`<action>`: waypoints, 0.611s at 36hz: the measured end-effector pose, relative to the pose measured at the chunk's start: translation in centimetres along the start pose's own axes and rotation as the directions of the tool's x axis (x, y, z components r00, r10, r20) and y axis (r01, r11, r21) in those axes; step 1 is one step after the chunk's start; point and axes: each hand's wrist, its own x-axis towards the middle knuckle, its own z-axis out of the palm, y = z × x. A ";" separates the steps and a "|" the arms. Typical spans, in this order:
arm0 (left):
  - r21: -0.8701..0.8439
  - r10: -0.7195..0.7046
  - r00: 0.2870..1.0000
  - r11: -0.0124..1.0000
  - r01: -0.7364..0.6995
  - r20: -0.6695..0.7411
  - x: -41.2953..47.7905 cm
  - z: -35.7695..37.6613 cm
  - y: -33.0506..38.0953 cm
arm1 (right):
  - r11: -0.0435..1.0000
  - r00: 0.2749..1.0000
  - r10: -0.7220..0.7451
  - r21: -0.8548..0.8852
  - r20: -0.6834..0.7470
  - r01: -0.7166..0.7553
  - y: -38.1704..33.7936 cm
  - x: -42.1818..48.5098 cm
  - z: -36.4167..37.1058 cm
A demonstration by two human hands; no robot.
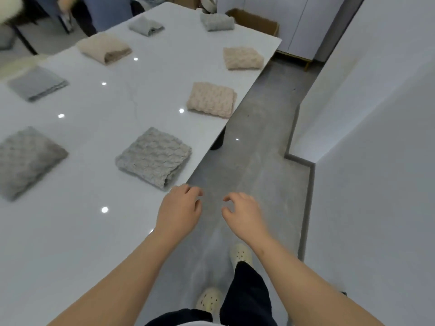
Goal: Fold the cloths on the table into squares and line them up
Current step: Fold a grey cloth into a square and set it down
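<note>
Eight folded cloths (211, 100) lie on the white desk (94, 231) in two rows running near to far: five grey, three beige. The nearest grey cloth (153, 158) sits skewed, its layered edge facing near-right. Just beyond it, the left hand (180, 208) and right hand (244, 215) hover, each grip loosely curled and empty.

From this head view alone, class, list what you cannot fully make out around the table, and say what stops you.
All in the head view:
Near grey cloth, far left: cut off by the frame edge.
Cardboard box: partly hidden behind the table.
Person, top left: blurred, cut by the top edge.
Table leg: mostly hidden under the table.
</note>
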 end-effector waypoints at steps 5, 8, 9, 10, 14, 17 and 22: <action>-0.031 -0.160 0.976 0.987 0.157 -0.150 1.8 -0.7 -1.2 | 0.985 0.985 -0.167 -0.023 0.043 0.168 -1.8 4.6 -0.8; -0.062 -0.278 0.931 0.961 0.271 -0.235 3.4 -1.0 -1.8 | 0.962 0.960 -0.271 -0.020 0.066 0.273 -2.5 7.4 -1.6; -0.074 -0.326 0.908 0.945 0.318 -0.263 4.0 -1.1 -1.9 | 0.953 0.950 -0.303 -0.011 0.075 0.304 -2.7 8.4 -1.9; -0.083 -0.374 0.880 0.927 0.366 -0.292 4.5 -1.3 -2.0 | 0.944 0.940 -0.330 0.002 0.086 0.331 -2.9 9.3 -2.2; -0.150 -0.559 0.749 0.825 0.544 -0.355 6.4 -1.5 -1.8 | 0.919 0.908 -0.393 0.069 0.144 0.387 -3.6 13.0 -3.1; -0.243 -0.685 0.627 0.723 0.646 -0.371 7.4 -1.6 -1.8 | 0.906 0.882 -0.423 0.124 0.209 0.405 -4.4 15.3 -3.4; -0.279 -0.827 0.468 0.550 0.787 -0.312 7.9 -1.2 -2.6 | 0.888 0.841 -0.460 0.157 0.284 0.433 -5.5 17.6 -3.1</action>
